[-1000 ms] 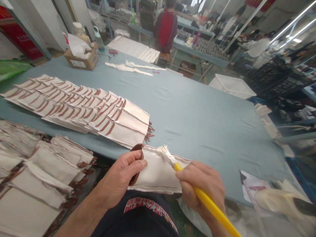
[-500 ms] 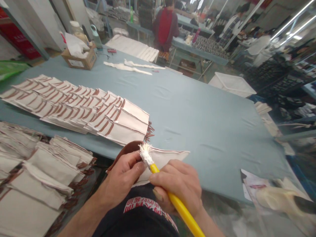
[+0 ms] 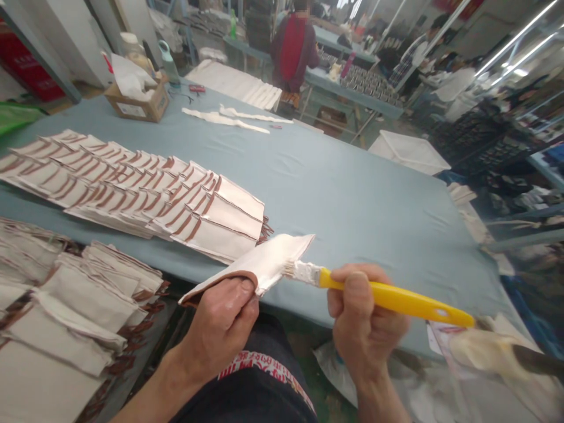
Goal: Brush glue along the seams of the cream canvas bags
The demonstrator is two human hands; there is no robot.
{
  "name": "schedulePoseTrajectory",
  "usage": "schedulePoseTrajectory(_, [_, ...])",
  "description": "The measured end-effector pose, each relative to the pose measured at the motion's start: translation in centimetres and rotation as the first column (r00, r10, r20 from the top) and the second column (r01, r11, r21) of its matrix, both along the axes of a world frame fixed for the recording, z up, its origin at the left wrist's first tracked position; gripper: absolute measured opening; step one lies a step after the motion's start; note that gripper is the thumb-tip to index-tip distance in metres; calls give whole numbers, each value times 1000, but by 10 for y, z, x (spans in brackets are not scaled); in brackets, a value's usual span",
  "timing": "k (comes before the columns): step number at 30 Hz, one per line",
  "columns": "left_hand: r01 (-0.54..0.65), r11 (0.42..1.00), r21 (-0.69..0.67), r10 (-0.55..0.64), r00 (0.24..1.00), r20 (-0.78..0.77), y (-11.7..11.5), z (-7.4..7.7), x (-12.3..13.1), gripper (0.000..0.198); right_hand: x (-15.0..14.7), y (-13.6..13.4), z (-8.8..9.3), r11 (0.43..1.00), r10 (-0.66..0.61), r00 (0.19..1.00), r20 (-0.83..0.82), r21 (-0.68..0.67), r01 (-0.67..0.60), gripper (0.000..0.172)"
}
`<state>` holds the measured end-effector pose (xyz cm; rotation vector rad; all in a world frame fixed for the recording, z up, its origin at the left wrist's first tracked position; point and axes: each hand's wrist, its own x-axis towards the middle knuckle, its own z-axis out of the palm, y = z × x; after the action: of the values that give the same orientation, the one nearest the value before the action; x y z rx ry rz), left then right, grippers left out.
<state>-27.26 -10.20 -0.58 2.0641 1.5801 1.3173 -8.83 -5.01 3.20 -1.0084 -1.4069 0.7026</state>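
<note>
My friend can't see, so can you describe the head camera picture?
A person's right hand holds a yellow-handled brush at the edge of a pale, brown-trimmed piece, gripped by the left hand. Rows of similar overlapping pieces lie on a bluish table.

Worktop (image 3: 352, 200), one, blue-grey: is stretching broadly across the view, its surface showing shallow wrinkles.

Cream fabric pieces (image 3: 141, 188), brown-edged, many: are lying at the near left in overlapping rows, brown tassels (image 3: 267, 228) jutting from the right end.

Cardboard box (image 3: 137, 110), one: is standing at the far left, crumpled white sheet (image 3: 130, 79) rising from its top.

Water bottle (image 3: 170, 66), pale green, one: is standing just beyond the box.

Small red object (image 3: 197, 89), one: is lying near the bottle, kind indistinct.

White strips (image 3: 220, 120), two: are lying near the far edge.

Small pinkish item (image 3: 275, 127), one: is lying beside their right ends.
</note>
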Motion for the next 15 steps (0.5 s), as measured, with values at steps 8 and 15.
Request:
schedulePoseTrajectory(8, [22,985,173,20,971,-239,-4,-5,-2,28,-4,-28,-8,973,169,984,51,-168,-159,29])
schedulePoseTrajectory(15, [23,978,209,34,964,-265,-11,-5,-2,28,-3,-43,11,979,120,993,-13,-161,-121,32])
